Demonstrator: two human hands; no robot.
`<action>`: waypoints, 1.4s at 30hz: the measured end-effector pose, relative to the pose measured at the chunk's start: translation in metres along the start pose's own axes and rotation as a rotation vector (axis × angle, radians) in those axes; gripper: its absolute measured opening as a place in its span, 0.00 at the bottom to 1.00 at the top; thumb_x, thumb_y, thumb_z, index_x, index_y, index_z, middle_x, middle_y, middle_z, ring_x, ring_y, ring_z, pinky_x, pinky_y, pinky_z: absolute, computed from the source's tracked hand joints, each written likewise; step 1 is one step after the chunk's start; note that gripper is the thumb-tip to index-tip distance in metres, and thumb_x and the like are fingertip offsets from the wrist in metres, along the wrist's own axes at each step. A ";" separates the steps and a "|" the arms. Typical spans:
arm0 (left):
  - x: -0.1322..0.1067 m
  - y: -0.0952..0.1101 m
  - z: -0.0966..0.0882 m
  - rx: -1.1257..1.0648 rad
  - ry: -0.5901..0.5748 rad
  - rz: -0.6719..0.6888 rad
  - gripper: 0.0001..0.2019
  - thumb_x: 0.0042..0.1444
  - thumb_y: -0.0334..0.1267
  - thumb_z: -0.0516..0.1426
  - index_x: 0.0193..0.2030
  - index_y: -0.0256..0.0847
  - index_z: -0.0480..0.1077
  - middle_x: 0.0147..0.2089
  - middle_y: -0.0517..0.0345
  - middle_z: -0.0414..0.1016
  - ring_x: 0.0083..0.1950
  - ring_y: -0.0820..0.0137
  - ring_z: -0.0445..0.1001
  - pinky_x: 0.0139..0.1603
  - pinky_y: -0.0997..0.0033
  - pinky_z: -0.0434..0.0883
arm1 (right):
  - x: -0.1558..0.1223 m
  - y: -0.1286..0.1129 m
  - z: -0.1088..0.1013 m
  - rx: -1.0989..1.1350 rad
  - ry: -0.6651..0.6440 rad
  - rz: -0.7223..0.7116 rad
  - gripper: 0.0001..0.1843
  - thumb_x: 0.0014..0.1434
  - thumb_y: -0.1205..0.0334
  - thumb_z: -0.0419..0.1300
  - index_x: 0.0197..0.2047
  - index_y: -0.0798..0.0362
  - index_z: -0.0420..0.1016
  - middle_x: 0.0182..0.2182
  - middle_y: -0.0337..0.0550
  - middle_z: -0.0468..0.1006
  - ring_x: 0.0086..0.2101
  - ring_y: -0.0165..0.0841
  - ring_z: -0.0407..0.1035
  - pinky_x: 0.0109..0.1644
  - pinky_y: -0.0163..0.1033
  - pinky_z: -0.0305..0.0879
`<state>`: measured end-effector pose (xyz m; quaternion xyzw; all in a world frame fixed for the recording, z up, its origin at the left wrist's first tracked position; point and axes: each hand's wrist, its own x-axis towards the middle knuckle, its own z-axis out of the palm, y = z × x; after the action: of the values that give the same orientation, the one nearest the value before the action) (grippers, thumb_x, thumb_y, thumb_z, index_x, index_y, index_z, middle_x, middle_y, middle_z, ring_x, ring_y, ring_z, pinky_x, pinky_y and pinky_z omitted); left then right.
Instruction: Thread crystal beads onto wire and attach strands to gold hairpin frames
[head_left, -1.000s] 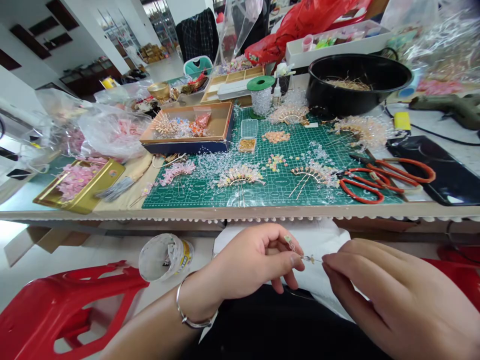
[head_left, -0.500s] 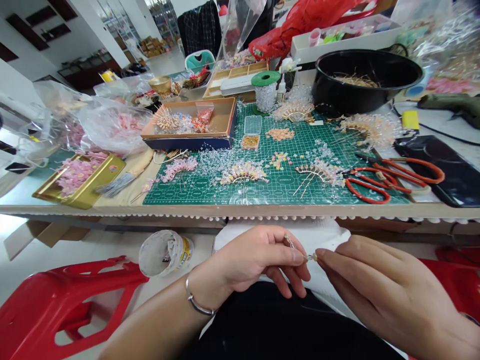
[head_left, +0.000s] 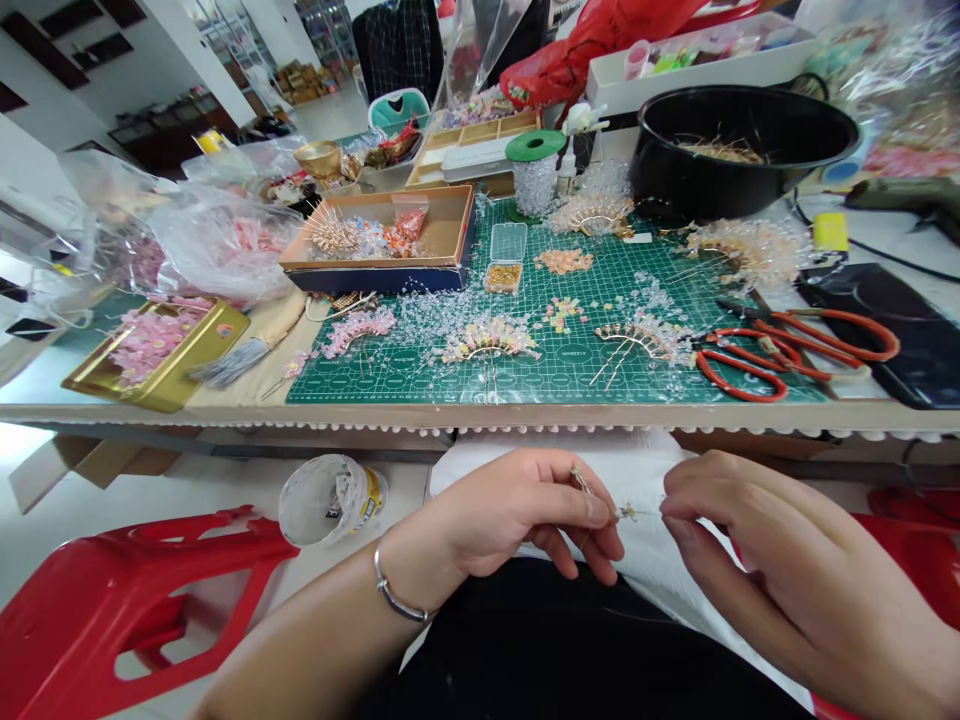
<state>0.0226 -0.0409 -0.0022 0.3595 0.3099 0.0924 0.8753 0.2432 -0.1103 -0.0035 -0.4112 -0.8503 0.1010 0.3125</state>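
Note:
Over my lap, my left hand (head_left: 525,510) pinches a small beaded wire piece (head_left: 625,512) between thumb and forefinger. Clear beads of it show above the forefinger, and the lower fingers hang loosely curled. My right hand (head_left: 787,560) is closed at the fingertips on a thin wire (head_left: 646,513) that runs across from the piece. Part of the piece is hidden behind my left fingers. On the green cutting mat (head_left: 450,385) beyond lie beaded hair combs, among them a yellow-pink one (head_left: 491,340), a pink one (head_left: 358,330) and a half-bare one (head_left: 645,340).
Red-handled scissors (head_left: 742,370) lie at the mat's right, near a black phone (head_left: 885,340). Behind stand a black bowl (head_left: 742,190) and a bead spool (head_left: 534,180). A gold tin (head_left: 187,365) of pink flowers and a cardboard box (head_left: 382,275) are on the left.
My right hand has drawn a little to the right, away from the left fingertips, and a stretch of thin wire now shows between the hands. The left hand has barely moved.

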 end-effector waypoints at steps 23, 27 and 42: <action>0.002 0.005 -0.004 0.061 -0.087 -0.103 0.06 0.50 0.36 0.62 0.32 0.37 0.71 0.30 0.57 0.78 0.30 0.73 0.80 0.26 0.81 0.69 | 0.000 0.011 0.012 0.217 -0.016 -0.053 0.12 0.63 0.79 0.57 0.46 0.56 0.69 0.36 0.45 0.76 0.37 0.30 0.69 0.40 0.36 0.68; 0.004 0.004 -0.003 0.025 -0.077 -0.097 0.05 0.50 0.36 0.61 0.31 0.37 0.71 0.29 0.57 0.78 0.29 0.74 0.79 0.24 0.83 0.68 | 0.000 0.010 0.011 0.206 -0.032 -0.061 0.12 0.63 0.78 0.58 0.47 0.56 0.69 0.38 0.45 0.74 0.38 0.31 0.69 0.42 0.37 0.68; 0.002 0.003 -0.004 -0.073 -0.078 -0.099 0.09 0.56 0.42 0.58 0.37 0.37 0.71 0.32 0.52 0.79 0.30 0.69 0.81 0.25 0.79 0.74 | 0.010 0.015 0.006 0.340 -0.061 0.135 0.08 0.67 0.70 0.55 0.41 0.47 0.71 0.36 0.38 0.76 0.38 0.30 0.73 0.39 0.32 0.72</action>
<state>0.0215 -0.0360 -0.0032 0.3148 0.2894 0.0461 0.9028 0.2441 -0.0923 -0.0098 -0.4056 -0.8005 0.2764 0.3439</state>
